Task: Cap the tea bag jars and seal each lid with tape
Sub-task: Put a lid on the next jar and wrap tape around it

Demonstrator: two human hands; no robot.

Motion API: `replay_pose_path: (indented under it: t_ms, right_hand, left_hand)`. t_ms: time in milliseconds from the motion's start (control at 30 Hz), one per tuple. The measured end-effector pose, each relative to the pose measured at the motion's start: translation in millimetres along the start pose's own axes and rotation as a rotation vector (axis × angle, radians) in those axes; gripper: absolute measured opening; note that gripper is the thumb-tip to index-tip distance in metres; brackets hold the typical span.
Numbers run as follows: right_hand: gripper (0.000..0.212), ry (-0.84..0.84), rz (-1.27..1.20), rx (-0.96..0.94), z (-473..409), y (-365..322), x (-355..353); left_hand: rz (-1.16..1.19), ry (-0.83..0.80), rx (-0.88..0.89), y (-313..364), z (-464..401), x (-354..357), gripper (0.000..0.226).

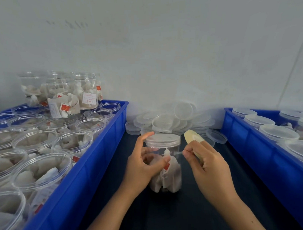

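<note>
Blue crates (113, 134): flank the dark table, left uncapped, right capped, for flow.
Jar (165, 166): between them, lid (163, 139) on.
Left hand (144, 165): fingers curled round jar, steadying.
Right hand (206, 163): grips tape roll (193, 139), pinching the strand toward jar.

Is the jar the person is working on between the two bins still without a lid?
No: the jar held by the left hand already has a clear lid on it, while the right hand holds a tape roll.
</note>
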State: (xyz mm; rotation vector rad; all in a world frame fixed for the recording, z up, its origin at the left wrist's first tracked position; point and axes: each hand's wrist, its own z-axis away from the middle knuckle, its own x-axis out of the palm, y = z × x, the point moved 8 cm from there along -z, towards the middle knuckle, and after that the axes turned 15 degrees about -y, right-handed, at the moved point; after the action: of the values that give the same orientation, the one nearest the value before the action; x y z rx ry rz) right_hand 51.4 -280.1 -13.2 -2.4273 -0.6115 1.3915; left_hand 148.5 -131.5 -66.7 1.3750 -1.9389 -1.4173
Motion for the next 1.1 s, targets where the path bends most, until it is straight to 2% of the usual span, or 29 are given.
replay_pose_path:
  t_ms: [133, 333, 600, 800, 900, 1100]
  right_hand:
    - [0.016, -0.019, -0.131, -0.015, -2, 0, -1]
    - [0.025, -0.068, -0.410, 0.012, -5, 0, 4]
    - [0.015, -0.019, -0.264, 0.076, -5, -2, 3]
    - [0.017, 0.024, -0.181, 0.092, -3, -5, 1]
    - [0.017, 0.025, -0.176, 0.086, -3, -8, 2]
    - [0.018, 0.011, -0.122, 0.060, -3, -14, 3]
  left_hand:
    - [0.008, -0.086, -0.030, 0, -2, 13, 0.079]
    - [0.029, -0.117, -0.026, 4, -3, 18, 0.080]
    - [0.163, -0.209, -0.023, 11, -1, 30, 0.060]
    - [0.241, -0.232, -0.014, 19, -1, 32, 0.058]
    - [0.235, -0.176, -0.029, 19, -2, 34, 0.063]
    - [0.201, -0.061, -0.030, 16, -3, 31, 0.052]
